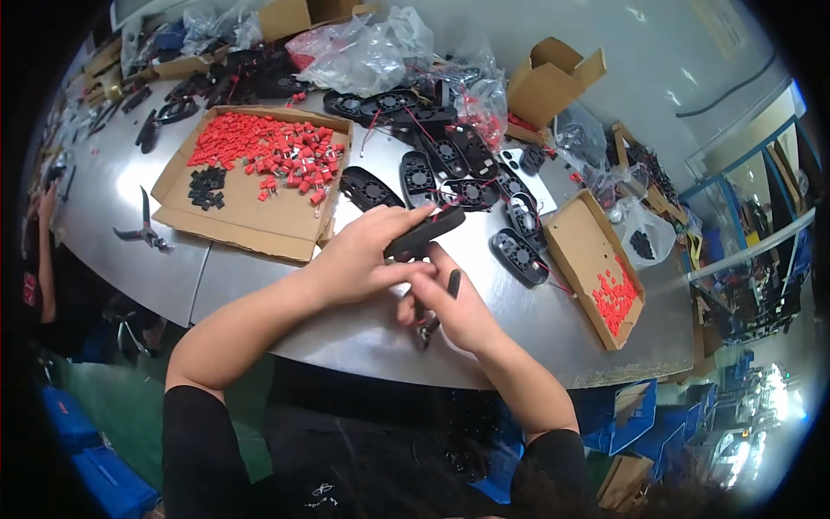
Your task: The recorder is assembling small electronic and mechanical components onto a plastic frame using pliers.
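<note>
Over the table's front edge, my left hand grips a black oval fan housing, seen edge-on. Just below it, my right hand is curled round black-handled pliers, their metal end pointing down towards me. The fingertips of the right hand reach up to the housing's underside. Close beyond my hands lie several similar black fan housings, one of them a housing with its round grille facing up. Thin red wires trail from some of them.
A cardboard tray at left holds many red plastic parts and some black ones. Another tray at right has small red pieces. Open-handled pliers lie far left. Plastic bags and a carton stand behind. A person's arm shows at far left.
</note>
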Demonstrator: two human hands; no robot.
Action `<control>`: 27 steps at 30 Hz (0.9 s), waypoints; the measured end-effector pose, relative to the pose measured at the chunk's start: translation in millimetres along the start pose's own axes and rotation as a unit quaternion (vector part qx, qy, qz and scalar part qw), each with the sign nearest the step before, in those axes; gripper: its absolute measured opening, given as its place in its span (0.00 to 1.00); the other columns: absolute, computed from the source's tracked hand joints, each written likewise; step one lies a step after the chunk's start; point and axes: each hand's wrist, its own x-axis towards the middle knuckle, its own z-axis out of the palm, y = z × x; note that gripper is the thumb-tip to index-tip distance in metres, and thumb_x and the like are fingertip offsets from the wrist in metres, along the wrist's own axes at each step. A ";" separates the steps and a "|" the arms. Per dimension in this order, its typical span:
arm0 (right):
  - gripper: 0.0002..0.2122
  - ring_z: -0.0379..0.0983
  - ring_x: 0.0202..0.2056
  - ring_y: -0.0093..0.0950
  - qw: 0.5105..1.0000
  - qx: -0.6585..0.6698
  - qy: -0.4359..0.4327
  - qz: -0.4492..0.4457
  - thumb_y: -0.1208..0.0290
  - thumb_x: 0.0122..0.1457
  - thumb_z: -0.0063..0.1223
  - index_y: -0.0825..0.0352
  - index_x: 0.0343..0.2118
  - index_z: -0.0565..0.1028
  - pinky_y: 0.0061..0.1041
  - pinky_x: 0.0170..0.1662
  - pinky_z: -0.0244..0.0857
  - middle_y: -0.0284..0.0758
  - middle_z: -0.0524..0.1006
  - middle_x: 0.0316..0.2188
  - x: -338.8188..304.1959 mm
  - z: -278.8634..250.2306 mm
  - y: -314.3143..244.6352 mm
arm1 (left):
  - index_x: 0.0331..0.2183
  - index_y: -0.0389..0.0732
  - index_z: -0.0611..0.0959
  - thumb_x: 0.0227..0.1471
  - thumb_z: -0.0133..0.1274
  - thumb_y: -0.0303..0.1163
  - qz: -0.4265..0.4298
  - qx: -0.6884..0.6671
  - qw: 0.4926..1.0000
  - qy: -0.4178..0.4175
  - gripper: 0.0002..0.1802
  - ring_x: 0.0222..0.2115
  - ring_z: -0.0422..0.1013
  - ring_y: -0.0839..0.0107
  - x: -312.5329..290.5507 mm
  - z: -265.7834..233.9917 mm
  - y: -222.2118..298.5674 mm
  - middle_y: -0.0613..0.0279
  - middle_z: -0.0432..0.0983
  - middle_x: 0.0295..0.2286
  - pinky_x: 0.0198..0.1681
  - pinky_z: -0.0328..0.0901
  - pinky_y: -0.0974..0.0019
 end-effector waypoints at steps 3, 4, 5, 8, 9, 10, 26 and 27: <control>0.28 0.73 0.25 0.18 0.998 -0.052 -0.007 -0.019 0.53 0.67 0.50 0.70 0.61 0.62 0.16 0.27 0.65 0.34 0.76 0.32 -4.6 -9.0 -7.3 | 0.54 0.34 0.79 0.56 0.62 0.41 -0.057 -0.053 0.997 0.000 0.28 0.39 0.74 0.51 3.8 -4.3 8.2 0.48 0.76 0.38 0.44 0.68 0.55; 0.29 0.72 0.23 0.18 0.998 -0.047 -0.011 -0.029 0.51 0.66 0.51 0.71 0.59 0.64 0.16 0.25 0.63 0.33 0.75 0.29 -3.6 -18.5 -12.4 | 0.52 0.35 0.80 0.57 0.61 0.42 -0.054 -0.032 0.998 0.023 0.27 0.38 0.74 0.51 0.7 -5.7 7.9 0.48 0.76 0.37 0.44 0.68 0.55; 0.31 0.68 0.19 0.18 0.996 0.030 -0.036 -0.082 0.44 0.62 0.52 0.71 0.52 0.66 0.16 0.21 0.60 0.34 0.73 0.25 -1.2 -33.9 -6.9 | 0.51 0.34 0.79 0.57 0.57 0.41 -0.061 -0.008 0.998 0.023 0.25 0.38 0.74 0.49 0.6 -7.6 8.0 0.47 0.76 0.37 0.44 0.68 0.53; 0.43 0.63 0.16 0.19 0.916 0.308 -0.166 -0.197 0.20 0.53 0.44 0.64 0.46 0.66 0.17 0.20 0.57 0.32 0.70 0.23 -14.3 -39.0 -25.7 | 0.55 0.32 0.75 0.54 0.53 0.40 -0.035 0.050 0.998 0.035 0.30 0.38 0.72 0.47 -5.3 2.7 -3.4 0.45 0.74 0.36 0.45 0.66 0.51; 0.43 0.64 0.17 0.20 0.891 0.338 -0.186 -0.240 0.19 0.51 0.44 0.63 0.46 0.66 0.18 0.20 0.58 0.32 0.70 0.24 -14.7 -40.3 -25.8 | 0.57 0.32 0.73 0.51 0.54 0.36 -0.036 0.052 0.998 0.009 0.33 0.40 0.70 0.46 -6.6 4.6 -3.8 0.44 0.73 0.38 0.46 0.66 0.49; 0.43 0.64 0.17 0.21 0.864 0.366 -0.204 -0.281 0.18 0.50 0.44 0.61 0.47 0.66 0.20 0.21 0.58 0.32 0.70 0.25 -15.2 -40.2 -28.5 | 0.56 0.32 0.73 0.51 0.56 0.36 -0.005 0.056 0.998 0.003 0.32 0.39 0.70 0.47 -6.7 9.5 -1.9 0.45 0.73 0.38 0.47 0.66 0.50; 0.50 0.61 0.26 0.25 0.932 0.117 0.069 -0.336 0.14 0.37 0.51 0.61 0.46 0.64 0.27 0.32 0.58 0.35 0.66 0.29 -9.6 -7.3 7.4 | 0.39 0.39 0.79 0.39 0.71 0.41 -0.020 -0.032 0.989 -0.143 0.27 0.37 0.70 0.55 -21.1 47.9 14.2 0.56 0.73 0.33 0.43 0.68 0.55; 0.48 0.60 0.25 0.25 0.931 0.105 0.079 -0.342 0.15 0.39 0.51 0.60 0.46 0.64 0.28 0.32 0.57 0.35 0.66 0.29 -9.5 -4.8 7.2 | 0.38 0.39 0.79 0.39 0.71 0.42 -0.028 -0.022 0.988 -0.148 0.26 0.37 0.70 0.55 -21.3 47.5 14.1 0.56 0.74 0.33 0.44 0.68 0.55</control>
